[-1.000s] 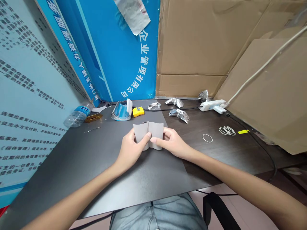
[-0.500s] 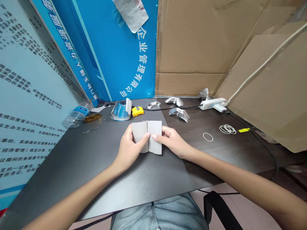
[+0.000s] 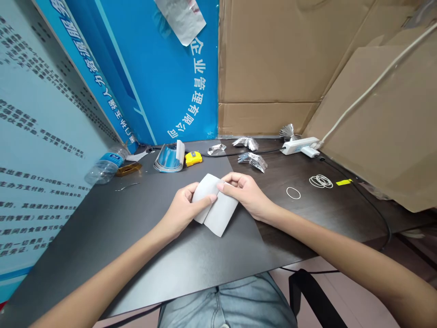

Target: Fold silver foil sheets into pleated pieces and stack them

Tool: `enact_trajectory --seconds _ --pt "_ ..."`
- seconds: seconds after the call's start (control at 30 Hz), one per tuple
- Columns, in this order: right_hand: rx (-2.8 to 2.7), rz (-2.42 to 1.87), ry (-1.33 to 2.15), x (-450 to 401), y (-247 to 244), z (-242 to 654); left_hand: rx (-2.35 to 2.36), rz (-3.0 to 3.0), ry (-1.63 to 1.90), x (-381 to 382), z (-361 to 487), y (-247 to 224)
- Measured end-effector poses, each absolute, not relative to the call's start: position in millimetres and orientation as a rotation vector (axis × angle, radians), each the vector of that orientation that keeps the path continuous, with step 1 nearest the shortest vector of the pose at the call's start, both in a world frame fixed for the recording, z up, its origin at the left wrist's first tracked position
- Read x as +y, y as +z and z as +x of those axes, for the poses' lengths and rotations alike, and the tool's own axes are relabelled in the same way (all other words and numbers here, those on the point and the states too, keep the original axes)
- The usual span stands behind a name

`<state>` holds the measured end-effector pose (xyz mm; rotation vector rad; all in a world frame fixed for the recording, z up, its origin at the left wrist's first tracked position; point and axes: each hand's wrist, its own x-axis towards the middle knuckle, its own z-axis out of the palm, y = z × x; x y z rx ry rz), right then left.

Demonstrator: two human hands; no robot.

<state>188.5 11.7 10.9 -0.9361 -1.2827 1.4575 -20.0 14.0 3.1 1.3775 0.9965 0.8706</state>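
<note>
Two whitish-grey pieces that look like paper or thin card, a left piece (image 3: 206, 186) and a right piece (image 3: 221, 214), meet along a slanted line above the desk. My left hand (image 3: 187, 207) pinches the left piece, thumb on top and fingers behind it. My right hand (image 3: 247, 193) grips the upper end of the right piece, its thumb pressed near the line where the two meet. Both pieces are tilted, and the lower end of the right one points toward me. Whether they are joined or one folded sheet, I cannot tell.
Along the back of the desk (image 3: 153, 246) lie a rolled blue-and-white strip (image 3: 170, 157), a yellow tape measure (image 3: 193, 158), fanned silvery strips (image 3: 252, 161) and a white power strip (image 3: 300, 146). White rubber bands (image 3: 321, 181) lie right; a plastic bottle (image 3: 105, 167) lies left.
The pieces have turned from upright to slanted, their lower end swinging right and toward me. My right hand has moved up along the right piece. The view has shifted slightly.
</note>
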Motion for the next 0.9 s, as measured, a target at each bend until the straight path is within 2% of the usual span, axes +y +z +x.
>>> enact_trajectory --seconds 0.17,0.4,0.67,0.9 --pt "-1.210 -0.922 1.537 12.4 7.8 187.8 0.934 1.347 0.782 17.7 -23.5 6.5" --pt "-0.894 -0.639 1.877 15.7 4.0 189.6 0.852 1.162 0.810 13.4 -22.0 8.6" --pt "-1.167 -0.561 1.826 7.4 -5.1 181.6 0.852 1.038 0.973 10.1 -19.5 4.8" --pt "-1.158 -0.611 1.771 8.1 -4.8 177.6 0.952 1.271 1.096 4.6 -14.4 1.4"
